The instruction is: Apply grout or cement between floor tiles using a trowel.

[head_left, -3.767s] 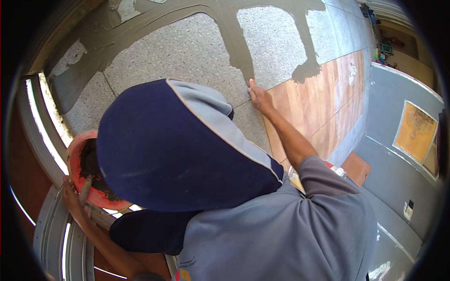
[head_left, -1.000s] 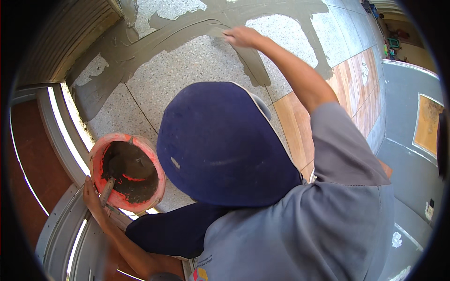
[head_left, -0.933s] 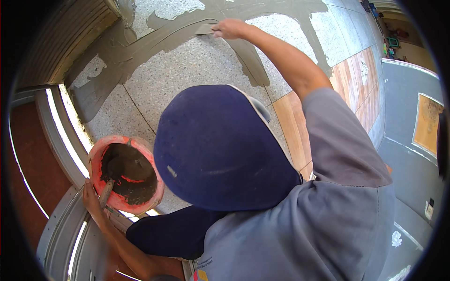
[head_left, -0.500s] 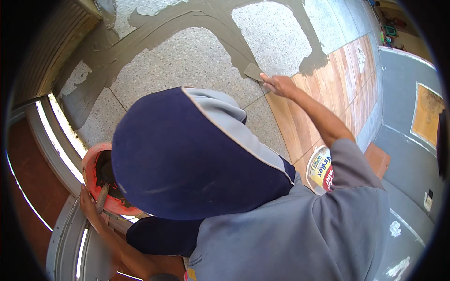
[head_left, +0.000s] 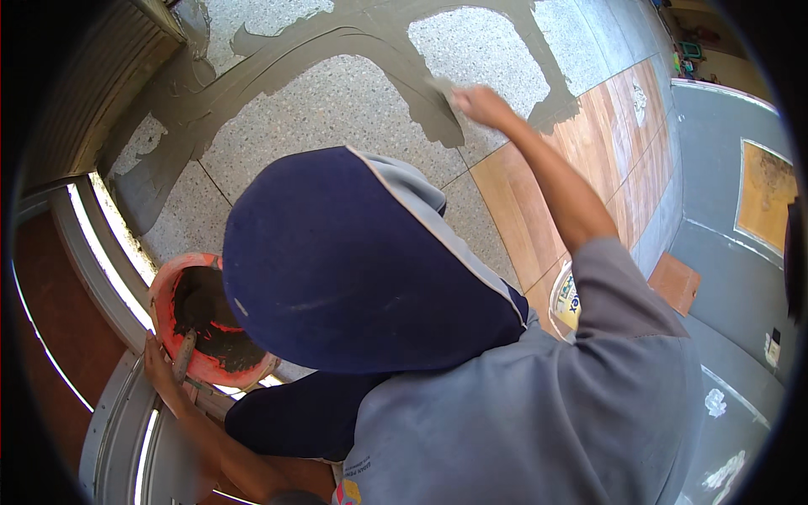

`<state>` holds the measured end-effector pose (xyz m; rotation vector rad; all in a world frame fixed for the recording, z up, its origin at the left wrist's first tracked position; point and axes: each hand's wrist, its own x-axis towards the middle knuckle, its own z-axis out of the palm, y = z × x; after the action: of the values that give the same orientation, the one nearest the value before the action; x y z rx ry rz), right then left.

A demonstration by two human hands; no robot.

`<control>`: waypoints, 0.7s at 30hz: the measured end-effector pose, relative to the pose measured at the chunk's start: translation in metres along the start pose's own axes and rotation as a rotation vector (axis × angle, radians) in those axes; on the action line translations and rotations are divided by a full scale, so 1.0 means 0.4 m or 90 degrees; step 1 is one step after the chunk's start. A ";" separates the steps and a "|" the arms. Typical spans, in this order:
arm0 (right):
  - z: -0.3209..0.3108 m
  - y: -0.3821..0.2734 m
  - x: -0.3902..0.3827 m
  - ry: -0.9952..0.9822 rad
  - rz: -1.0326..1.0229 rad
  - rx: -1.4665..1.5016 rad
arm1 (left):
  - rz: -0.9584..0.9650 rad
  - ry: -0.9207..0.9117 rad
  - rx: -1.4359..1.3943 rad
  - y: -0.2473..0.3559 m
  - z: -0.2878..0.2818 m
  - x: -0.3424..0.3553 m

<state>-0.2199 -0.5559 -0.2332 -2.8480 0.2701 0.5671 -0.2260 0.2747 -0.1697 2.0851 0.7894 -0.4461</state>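
Note:
My right hand [head_left: 486, 107] is closed around a putty knife, its blade [head_left: 440, 87] smeared by motion above the wet grey mortar [head_left: 362, 42]. This mortar lies in a broad band across the speckled terrazzo floor [head_left: 303, 109], with a tongue of it ending below the blade. At lower left, my left hand [head_left: 158, 366] rests against the outer side of an orange-red bucket [head_left: 164, 290], its visible fingers stretched toward the rim. Grey mortar [head_left: 206, 303] sits inside. A tool handle [head_left: 183, 358] leans out over the bucket's rim beside that hand.
My bent knee [head_left: 362, 261] in navy trousers covers the middle. Wood-look tiles [head_left: 522, 210] lie to the right, with a white paint pail [head_left: 562, 307] partly behind my sleeve. A metal door track [head_left: 109, 252] runs along the left. A brown tile [head_left: 675, 284] stands by the grey wall [head_left: 715, 185].
My right hand has moved up and left with the putty knife, away from the wood-look tiles. My knee has shifted slightly right, baring more of the bucket. The left hand has not moved.

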 end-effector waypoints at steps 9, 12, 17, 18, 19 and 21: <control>-0.010 0.102 0.180 -0.113 -0.057 -0.153 | 0.010 -0.020 -0.013 0.027 0.045 -0.017; 0.132 0.114 -0.070 -0.024 -0.017 -0.085 | 0.011 0.004 -0.027 0.012 0.022 -0.011; 0.361 0.098 -0.428 0.110 0.102 0.019 | 0.009 -0.040 -0.064 0.039 0.063 0.003; 0.371 0.082 -0.464 0.109 0.100 0.018 | 0.013 -0.034 -0.048 0.039 0.066 0.001; 0.375 0.065 -0.499 0.083 0.109 0.024 | 0.018 -0.026 -0.031 0.042 0.059 -0.002; 0.355 0.062 -0.513 0.038 0.092 0.033 | 0.019 -0.016 -0.050 -0.012 -0.003 0.030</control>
<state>-0.4621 -0.5160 -0.2845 -2.8138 0.4967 0.4941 -0.2204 0.2825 -0.1785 2.0122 0.7483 -0.4169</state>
